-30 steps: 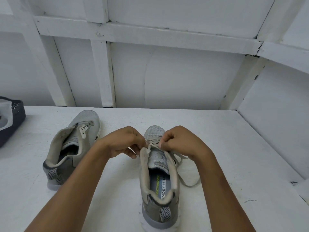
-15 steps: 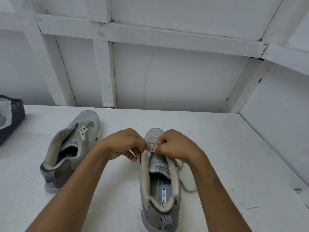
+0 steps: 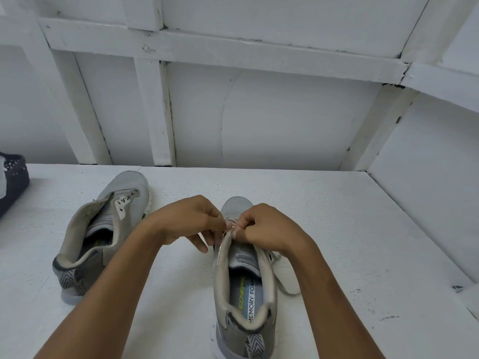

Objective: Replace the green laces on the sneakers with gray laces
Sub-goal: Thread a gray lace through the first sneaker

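Here our left hand (image 3: 191, 221) and right hand (image 3: 269, 229) both pinch the gray lace (image 3: 286, 291) at the near sneaker's (image 3: 268, 278) upper eyelets, with slack trailing to the right of that sneaker. We judge the lace limp and light, so we'd grip it close to its stiffer tip.

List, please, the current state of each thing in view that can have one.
centre sneaker, upright on the table, lacing unfinished
left sneaker, upright, no lace, tongue loose
gray lace, threaded near the toe, one end trailing on the table
left hand, pinching a lace end
right hand, pinching the lace at the eyelets
dark shoe, mostly out of frame, untouched
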Tool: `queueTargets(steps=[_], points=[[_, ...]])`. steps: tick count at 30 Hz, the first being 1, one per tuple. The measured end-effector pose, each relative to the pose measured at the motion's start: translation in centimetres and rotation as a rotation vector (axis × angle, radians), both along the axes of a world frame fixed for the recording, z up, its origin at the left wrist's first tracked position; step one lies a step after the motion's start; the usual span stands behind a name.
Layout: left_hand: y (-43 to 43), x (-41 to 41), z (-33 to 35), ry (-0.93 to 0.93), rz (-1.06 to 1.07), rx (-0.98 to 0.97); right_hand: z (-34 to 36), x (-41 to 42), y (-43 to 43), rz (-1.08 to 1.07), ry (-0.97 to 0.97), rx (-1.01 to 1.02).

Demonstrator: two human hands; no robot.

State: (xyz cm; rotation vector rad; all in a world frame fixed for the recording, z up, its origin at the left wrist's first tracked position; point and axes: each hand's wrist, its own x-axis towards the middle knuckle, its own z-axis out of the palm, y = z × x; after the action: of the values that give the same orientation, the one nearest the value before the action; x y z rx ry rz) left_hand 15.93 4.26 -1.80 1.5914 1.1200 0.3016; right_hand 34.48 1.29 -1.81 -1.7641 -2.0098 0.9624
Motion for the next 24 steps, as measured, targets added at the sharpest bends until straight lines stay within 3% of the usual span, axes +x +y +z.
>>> queueTargets(steps=[9, 12, 14, 16, 19, 24], points=[[0.0, -0.8, -0.3, -0.001, 0.058, 0.311, -0.4, 0.8, -0.4, -0.011, 0.108, 0.015], [0.0, -1.1, 0.1, -0.284, 0.22, 0.282, -0.7, 1.2, -0.6, -0.053, 0.163, 0.06], [-0.2, -0.8, 0.7, -0.575, 0.32, 0.145, -0.9, 1.6, -0.8, -0.099, 0.19, 0.105], [-0.4, -0.7, 1.1, -0.732, 0.401, 0.027, -1.2, 2.2, -1.1, -0.151, 0.217, 0.13], [-0.1, -1.1, 0.7, -0.575, 0.406, 0.032, -1.4, 3.3, -1.5, -0.199, 0.271, 0.095], [-0.7, -1.8, 0.0, -0.017, 0.026, 0.072, -1.6, 4.6, -2.4, -0.222, 0.326, -0.049]])
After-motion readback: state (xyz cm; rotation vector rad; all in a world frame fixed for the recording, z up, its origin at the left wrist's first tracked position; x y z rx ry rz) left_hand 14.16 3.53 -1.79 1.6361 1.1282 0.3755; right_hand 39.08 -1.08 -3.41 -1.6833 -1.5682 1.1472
